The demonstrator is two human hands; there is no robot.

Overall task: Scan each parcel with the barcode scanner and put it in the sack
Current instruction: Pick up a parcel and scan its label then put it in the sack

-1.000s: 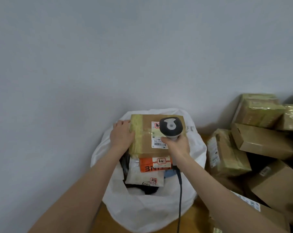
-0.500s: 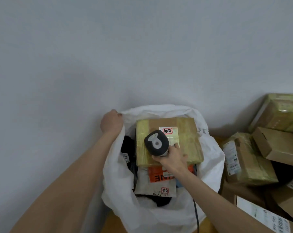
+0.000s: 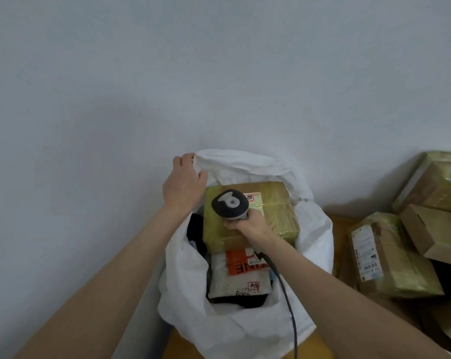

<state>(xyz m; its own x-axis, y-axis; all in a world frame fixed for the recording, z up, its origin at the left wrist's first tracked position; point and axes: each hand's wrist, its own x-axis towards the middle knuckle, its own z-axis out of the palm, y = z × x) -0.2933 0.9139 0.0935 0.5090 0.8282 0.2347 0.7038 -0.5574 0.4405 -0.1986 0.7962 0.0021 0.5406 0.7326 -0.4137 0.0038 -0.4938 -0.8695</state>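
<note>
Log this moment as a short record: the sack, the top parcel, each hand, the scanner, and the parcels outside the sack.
Sack: white, mouth open, parcels inside
Taped box: on top inside the sack, label up
Orange-labelled parcel: partly under the taped box's near edge
Left hand: grips the sack's far left rim
Right hand: grips the barcode scanner by its handle, over the taped box
Waiting parcels: cardboard boxes piled to the right, outside the sack

Plain pale wall, brown wooden surface below, soft even light
</note>
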